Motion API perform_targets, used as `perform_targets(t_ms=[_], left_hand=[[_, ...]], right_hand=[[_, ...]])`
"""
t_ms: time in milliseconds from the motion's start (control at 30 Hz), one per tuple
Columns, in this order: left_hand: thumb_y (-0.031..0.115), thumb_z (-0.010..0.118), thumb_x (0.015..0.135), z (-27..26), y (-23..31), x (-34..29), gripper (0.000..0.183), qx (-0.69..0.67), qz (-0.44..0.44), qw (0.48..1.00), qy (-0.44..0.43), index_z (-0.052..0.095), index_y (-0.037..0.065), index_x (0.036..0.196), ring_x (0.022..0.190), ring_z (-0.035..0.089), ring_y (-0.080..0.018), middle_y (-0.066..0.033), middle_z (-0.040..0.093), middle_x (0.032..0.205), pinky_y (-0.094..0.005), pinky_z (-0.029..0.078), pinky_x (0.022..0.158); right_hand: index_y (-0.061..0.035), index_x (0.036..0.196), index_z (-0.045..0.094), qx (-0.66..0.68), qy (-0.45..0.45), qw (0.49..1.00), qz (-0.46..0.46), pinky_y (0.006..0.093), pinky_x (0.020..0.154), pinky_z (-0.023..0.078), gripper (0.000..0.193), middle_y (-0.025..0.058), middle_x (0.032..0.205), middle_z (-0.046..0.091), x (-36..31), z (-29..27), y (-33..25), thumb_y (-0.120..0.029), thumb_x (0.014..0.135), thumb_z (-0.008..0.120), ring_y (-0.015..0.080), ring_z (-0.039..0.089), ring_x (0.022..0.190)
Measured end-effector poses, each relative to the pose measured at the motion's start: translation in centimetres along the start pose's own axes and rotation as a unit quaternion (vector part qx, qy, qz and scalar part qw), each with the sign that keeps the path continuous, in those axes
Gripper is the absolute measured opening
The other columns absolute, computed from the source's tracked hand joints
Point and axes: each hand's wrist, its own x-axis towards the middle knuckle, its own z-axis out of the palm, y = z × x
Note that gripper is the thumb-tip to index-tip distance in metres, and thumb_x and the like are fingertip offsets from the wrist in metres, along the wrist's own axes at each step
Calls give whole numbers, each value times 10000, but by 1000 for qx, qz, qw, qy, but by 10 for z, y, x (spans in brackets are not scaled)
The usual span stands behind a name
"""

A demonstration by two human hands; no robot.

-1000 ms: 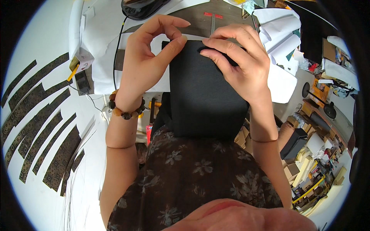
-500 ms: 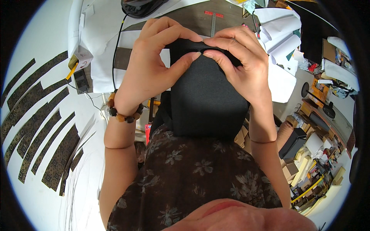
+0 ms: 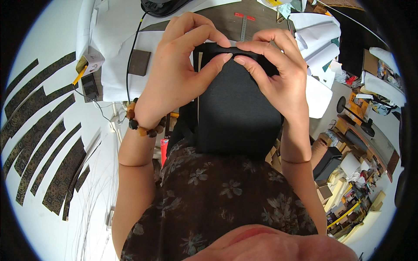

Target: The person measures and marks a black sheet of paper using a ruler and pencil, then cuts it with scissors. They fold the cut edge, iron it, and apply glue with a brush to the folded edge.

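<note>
Pinching the black piece by its far edge, your left hand and right hand, fingers nearly closed, likely steady it

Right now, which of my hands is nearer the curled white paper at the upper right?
Right. Your right hand is just left of the curled white paper; your left hand is farther left.

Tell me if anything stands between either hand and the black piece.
Nothing visible does: the left hand and the right hand both pinch the black piece directly, at its far edge.
</note>
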Motion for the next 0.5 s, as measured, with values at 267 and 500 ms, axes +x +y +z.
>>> perform_targets(t_ms=[267,500], left_hand=[[78,785,773,-2,-2,1,197,6,2,1000,-20,731,73,962,908,572,-164,-47,620,969,-263,455,793],[72,790,771,-2,-3,1,167,-1,-2,1000,-17,742,67,931,883,565,-150,-37,614,949,-252,451,770]], right_hand=[[-82,900,724,5,-1,1000,6,343,802,438,203,32,921,625,-1,2,0,-127,722,811,220,599,896],[-88,883,724,4,4,1000,5,340,787,434,187,24,900,617,-1,5,1,-126,721,807,212,596,873]])
